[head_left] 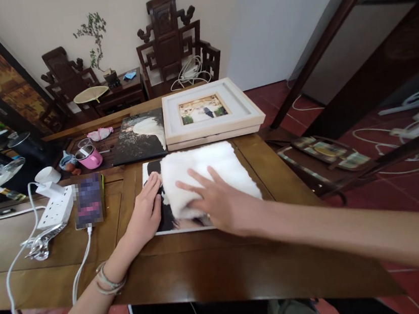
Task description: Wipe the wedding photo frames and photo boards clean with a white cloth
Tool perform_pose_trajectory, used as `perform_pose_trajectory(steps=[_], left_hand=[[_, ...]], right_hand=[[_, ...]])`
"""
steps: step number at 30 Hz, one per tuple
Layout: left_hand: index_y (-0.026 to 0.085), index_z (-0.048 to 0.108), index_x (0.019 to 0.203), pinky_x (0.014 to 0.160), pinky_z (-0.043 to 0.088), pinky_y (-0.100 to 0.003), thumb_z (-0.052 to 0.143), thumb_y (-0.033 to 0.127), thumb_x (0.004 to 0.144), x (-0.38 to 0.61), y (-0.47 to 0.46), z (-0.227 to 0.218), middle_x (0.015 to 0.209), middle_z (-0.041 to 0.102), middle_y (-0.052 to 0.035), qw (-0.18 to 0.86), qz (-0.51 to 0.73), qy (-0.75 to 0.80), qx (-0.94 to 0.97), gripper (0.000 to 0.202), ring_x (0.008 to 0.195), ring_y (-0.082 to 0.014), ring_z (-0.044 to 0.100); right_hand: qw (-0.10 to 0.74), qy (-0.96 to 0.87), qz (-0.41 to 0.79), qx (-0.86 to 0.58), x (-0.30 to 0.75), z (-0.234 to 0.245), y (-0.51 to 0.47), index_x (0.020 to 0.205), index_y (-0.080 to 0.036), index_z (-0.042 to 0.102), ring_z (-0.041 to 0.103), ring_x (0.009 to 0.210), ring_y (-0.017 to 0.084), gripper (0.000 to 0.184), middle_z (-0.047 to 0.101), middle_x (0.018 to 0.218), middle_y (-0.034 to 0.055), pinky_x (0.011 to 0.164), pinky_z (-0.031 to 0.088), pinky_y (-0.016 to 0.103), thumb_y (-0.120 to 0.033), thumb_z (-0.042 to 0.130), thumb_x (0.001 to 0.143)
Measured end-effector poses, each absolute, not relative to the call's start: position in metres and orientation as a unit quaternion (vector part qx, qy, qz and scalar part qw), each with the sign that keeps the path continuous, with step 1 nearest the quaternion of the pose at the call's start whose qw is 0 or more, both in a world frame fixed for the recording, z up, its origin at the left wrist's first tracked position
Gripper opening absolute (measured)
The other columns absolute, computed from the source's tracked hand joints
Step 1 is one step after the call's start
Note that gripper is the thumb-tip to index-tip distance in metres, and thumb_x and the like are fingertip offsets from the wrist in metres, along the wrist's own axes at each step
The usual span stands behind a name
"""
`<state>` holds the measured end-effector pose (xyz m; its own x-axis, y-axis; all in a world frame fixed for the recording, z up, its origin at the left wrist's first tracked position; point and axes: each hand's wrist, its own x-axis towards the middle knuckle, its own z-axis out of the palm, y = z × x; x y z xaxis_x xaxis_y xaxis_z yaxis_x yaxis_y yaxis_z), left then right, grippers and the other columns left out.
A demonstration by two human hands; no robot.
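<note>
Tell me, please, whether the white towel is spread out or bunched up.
Spread out: the white towel lies mostly flat across the picture panel, under the right hand; whether it is doubled over, I cannot tell.

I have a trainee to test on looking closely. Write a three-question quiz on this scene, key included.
1. Which hand rests on the white towel, and what does the other rest on?
2. True or false: in this view, the pink mug is left of the light wooden picture frame.
3. Attached to the near end of the smartphone is: A) a brush, B) a white cable, C) a key.

Key:
1. The right hand; the left hand rests on the flat picture partly under the towel.
2. True.
3. B.
</note>
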<state>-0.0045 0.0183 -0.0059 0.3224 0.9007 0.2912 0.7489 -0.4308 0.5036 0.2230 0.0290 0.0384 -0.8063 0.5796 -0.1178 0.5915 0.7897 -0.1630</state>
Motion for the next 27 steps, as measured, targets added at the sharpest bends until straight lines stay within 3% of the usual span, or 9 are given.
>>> perform_pose_trajectory(steps=[3, 8, 15, 21, 27], left_hand=[[0.016, 0.043, 0.145, 0.12, 0.025, -0.05, 0.036, 0.02, 0.098, -0.004, 0.018, -0.006, 0.154, 0.039, -0.0121, 0.141, 0.273, 0.516, 0.799, 0.048, 0.145, -0.0233, 0.031], [0.009, 0.044, 0.143, 0.12, 0.027, -0.049, 0.034, 0.019, 0.097, -0.004, 0.018, -0.005, 0.154, 0.037, -0.0173, 0.14, 0.263, 0.525, 0.797, 0.048, 0.145, -0.0242, 0.03], [0.016, 0.041, 0.146, 0.12, 0.026, -0.051, 0.035, 0.019, 0.098, -0.005, 0.018, -0.007, 0.155, 0.037, -0.0129, 0.138, 0.27, 0.508, 0.807, 0.049, 0.146, -0.0231, 0.029], [0.014, 0.044, 0.144, 0.12, 0.026, -0.05, 0.036, 0.019, 0.098, -0.002, 0.018, -0.003, 0.153, 0.04, -0.0133, 0.141, 0.267, 0.512, 0.804, 0.047, 0.146, -0.025, 0.029], [0.014, 0.046, 0.143, 0.12, 0.026, -0.05, 0.037, 0.02, 0.098, -0.002, 0.018, -0.003, 0.153, 0.041, -0.0141, 0.138, 0.271, 0.509, 0.805, 0.047, 0.146, -0.0248, 0.03]], right_hand=[[0.011, 0.952, -0.127, 0.28, 0.229, 0.033, -0.016, 0.116, -0.022, 0.07, 0.011, 0.142, 0.049, 0.046, 0.028, 0.158, 0.0135, 0.106, 0.014, 0.077, -0.009, 0.062, 0.073], [-0.043, 0.958, -0.156, 0.238, 0.234, 0.025, -0.053, 0.104, -0.023, 0.074, 0.014, 0.142, 0.048, 0.032, 0.034, 0.155, 0.011, 0.107, 0.013, 0.077, -0.018, 0.062, 0.075], [0.063, 0.941, -0.109, 0.315, 0.215, 0.045, 0.008, 0.126, -0.022, 0.064, 0.013, 0.144, 0.043, 0.053, 0.028, 0.158, 0.0089, 0.109, 0.018, 0.072, -0.006, 0.053, 0.077], [0.042, 0.934, -0.053, 0.35, 0.196, 0.047, 0.071, 0.14, -0.016, 0.05, 0.013, 0.144, 0.044, 0.064, 0.024, 0.16, 0.0106, 0.108, 0.022, 0.072, 0.0, 0.046, 0.078], [0.031, 0.934, -0.048, 0.352, 0.193, 0.044, 0.078, 0.139, -0.018, 0.051, 0.012, 0.144, 0.045, 0.064, 0.023, 0.16, 0.01, 0.107, 0.023, 0.073, 0.001, 0.046, 0.078]])
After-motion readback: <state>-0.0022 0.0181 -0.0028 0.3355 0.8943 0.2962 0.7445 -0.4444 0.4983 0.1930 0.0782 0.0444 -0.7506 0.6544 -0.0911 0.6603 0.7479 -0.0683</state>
